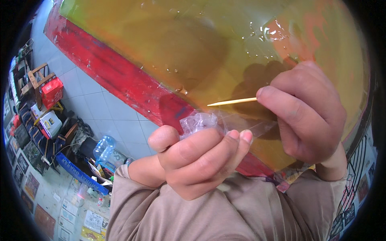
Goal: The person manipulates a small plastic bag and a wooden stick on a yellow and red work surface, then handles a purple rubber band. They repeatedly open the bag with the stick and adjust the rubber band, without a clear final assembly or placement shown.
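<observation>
In my right hand (311,112) a pale wooden pick (233,102) is pinched between thumb and fingers. Its sharp tip points left, just above a crumpled piece of clear plastic film (199,121). My left hand (199,160) is curled closed around that film, which bunches up out of the grip; its lower part is hidden by my fingers. Both hands are over the near part of a large yellow-brown panel (161,44) with a glossy, wet-looking surface and orange patches at the upper right. A painted red strip (108,74) runs along its left edge.
To the left, beyond a tiled floor (90,106), are a wooden stool (38,78), a red bag (52,92) and a large blue water bottle (105,148). A blue-edged box (80,174) of odds and ends sits nearby. Papers and pictures lie at the lower left.
</observation>
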Motion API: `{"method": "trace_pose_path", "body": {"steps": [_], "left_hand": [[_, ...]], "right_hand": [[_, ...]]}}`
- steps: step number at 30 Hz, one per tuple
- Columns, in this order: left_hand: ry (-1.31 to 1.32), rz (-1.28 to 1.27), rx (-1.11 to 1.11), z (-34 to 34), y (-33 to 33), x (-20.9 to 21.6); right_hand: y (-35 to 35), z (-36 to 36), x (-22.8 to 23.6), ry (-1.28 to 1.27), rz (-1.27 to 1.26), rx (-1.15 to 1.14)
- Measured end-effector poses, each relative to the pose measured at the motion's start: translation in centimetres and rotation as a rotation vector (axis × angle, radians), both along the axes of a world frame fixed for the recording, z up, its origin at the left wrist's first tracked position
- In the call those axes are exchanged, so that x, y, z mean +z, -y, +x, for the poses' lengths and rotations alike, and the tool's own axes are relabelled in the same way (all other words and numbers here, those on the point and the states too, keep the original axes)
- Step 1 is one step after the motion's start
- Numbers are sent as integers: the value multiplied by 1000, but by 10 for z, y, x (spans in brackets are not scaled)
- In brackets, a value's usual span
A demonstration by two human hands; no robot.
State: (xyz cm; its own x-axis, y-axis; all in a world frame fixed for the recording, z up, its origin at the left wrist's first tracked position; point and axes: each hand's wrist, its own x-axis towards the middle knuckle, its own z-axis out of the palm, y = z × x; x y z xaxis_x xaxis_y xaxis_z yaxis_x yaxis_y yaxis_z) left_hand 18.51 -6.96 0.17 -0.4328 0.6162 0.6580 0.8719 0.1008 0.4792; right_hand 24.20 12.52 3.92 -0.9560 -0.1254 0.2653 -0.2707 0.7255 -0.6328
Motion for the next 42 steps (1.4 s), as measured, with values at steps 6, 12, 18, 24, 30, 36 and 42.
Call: {"method": "trace_pose_path", "body": {"steps": [6, 12, 18, 24, 30, 36, 42], "left_hand": [[33, -8, 5, 0, 3, 0], [42, -18, 8, 0, 3, 1], [34, -17, -8, 0, 7, 2], [25, 29, -6, 0, 5, 0], [26, 73, 16, 2, 3, -2], [-50, 74, 123, 3, -6, -3], [16, 73, 31, 0, 1, 0]], "right_hand": [[-3, 6, 4, 29, 40, 7], [-7, 17, 7, 22, 74, -19], [-10, 32, 21, 113, 133, -38], [-13, 40, 31, 150, 113, -110], [4, 9, 12, 0, 31, -81], [8, 6, 4, -35, 31, -7], [8, 8, 10, 1, 52, 1]]}}
